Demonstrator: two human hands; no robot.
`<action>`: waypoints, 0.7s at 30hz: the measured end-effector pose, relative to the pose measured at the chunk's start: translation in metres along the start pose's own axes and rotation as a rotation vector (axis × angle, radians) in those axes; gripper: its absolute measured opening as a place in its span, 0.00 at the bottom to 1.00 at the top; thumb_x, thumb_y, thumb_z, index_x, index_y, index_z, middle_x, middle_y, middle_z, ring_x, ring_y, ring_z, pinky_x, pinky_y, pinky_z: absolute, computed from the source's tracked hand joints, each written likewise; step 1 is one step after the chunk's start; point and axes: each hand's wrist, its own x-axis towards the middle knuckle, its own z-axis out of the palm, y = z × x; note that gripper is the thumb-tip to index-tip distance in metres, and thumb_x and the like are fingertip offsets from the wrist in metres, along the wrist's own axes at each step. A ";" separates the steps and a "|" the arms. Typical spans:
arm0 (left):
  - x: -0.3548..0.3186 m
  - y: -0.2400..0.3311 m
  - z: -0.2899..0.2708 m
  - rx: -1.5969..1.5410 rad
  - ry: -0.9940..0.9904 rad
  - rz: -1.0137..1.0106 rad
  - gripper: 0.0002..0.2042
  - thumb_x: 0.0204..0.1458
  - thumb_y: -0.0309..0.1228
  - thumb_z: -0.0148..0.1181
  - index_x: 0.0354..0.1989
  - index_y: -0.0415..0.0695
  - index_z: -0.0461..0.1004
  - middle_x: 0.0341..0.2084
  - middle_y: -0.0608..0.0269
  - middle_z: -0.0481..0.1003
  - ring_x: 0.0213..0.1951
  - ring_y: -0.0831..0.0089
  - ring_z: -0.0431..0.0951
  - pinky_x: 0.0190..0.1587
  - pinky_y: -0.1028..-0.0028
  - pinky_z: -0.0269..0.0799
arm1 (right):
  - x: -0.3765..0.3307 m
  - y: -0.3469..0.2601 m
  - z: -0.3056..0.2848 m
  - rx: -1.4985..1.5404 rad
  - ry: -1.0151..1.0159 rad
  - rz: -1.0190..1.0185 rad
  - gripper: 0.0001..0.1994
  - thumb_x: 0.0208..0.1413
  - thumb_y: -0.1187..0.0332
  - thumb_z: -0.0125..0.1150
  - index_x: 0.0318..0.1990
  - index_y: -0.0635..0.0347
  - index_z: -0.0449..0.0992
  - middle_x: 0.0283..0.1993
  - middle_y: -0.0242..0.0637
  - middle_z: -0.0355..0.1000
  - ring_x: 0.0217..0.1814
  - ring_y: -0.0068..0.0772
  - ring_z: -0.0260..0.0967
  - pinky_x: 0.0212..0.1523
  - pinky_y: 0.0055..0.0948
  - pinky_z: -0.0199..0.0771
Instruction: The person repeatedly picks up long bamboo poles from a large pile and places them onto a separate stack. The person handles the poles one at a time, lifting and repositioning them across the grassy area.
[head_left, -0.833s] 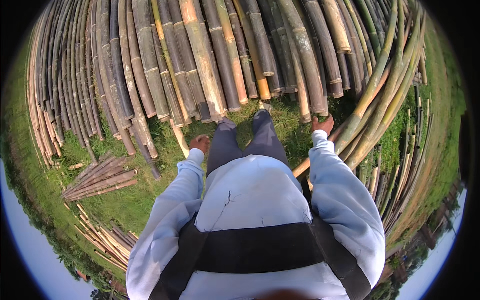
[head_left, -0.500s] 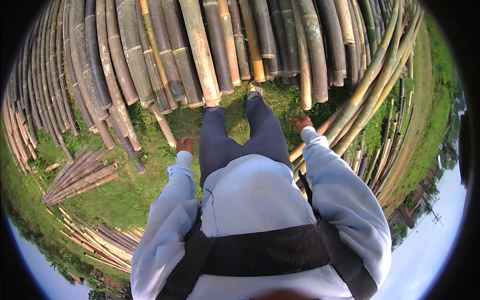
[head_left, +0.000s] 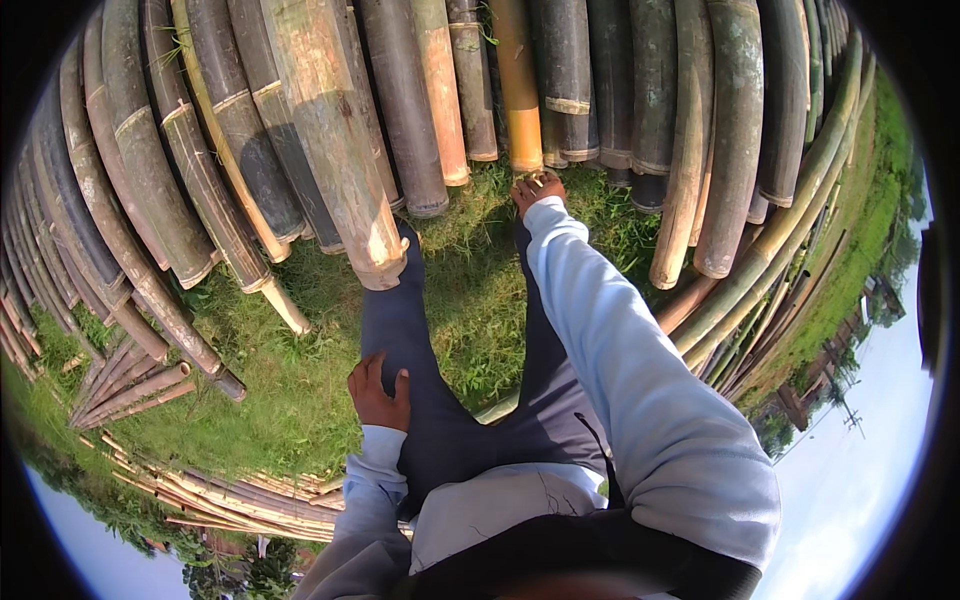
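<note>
My right hand (head_left: 538, 192) reaches forward to the near end of a yellow-orange bamboo pole (head_left: 518, 90). Its fingers are curled at the pole's cut end; the underside of the grip is hidden. My left hand (head_left: 381, 393) rests against my left thigh, fingers apart, holding nothing. Just ahead of the left knee, a thick pale bamboo pole (head_left: 335, 150) sticks out past its neighbours. On the right of the yellow pole lies a dark bamboo pole (head_left: 567, 70) with a pale ring near its end.
Many bamboo poles lie side by side ahead, ends toward me. Long curved green poles (head_left: 800, 205) run along the right. At the left are a small stack of short bamboo pieces (head_left: 130, 385) and a row of thin poles (head_left: 230, 500). Grass (head_left: 270, 400) covers the ground.
I have bent forward toward the pole ends. My right hand moved forward and left to the yellow pole's end. My left hand came against my thigh and its fingers spread.
</note>
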 end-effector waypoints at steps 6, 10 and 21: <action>0.028 0.033 0.030 0.033 -0.171 0.061 0.19 0.47 0.34 0.61 0.49 0.44 0.72 0.42 0.54 0.72 0.45 0.56 0.70 0.51 0.60 0.61 | 0.035 0.015 0.000 0.103 -0.009 -0.075 0.20 0.63 0.52 0.40 0.54 0.53 0.66 0.58 0.43 0.64 0.59 0.43 0.62 0.59 0.48 0.60; 0.042 0.041 0.041 -0.033 -0.191 0.087 0.18 0.47 0.29 0.62 0.47 0.40 0.72 0.38 0.51 0.74 0.40 0.57 0.75 0.46 0.64 0.68 | 0.033 0.012 0.004 0.182 0.078 -0.032 0.16 0.63 0.55 0.44 0.52 0.51 0.67 0.54 0.35 0.68 0.56 0.39 0.64 0.57 0.47 0.58; 0.187 0.111 0.159 -0.458 -0.265 0.085 0.23 0.53 0.37 0.58 0.54 0.37 0.66 0.46 0.46 0.72 0.49 0.58 0.73 0.52 0.66 0.67 | 0.059 0.017 0.008 0.462 -0.088 0.053 0.22 0.59 0.54 0.41 0.57 0.52 0.64 0.61 0.35 0.64 0.61 0.39 0.60 0.59 0.51 0.56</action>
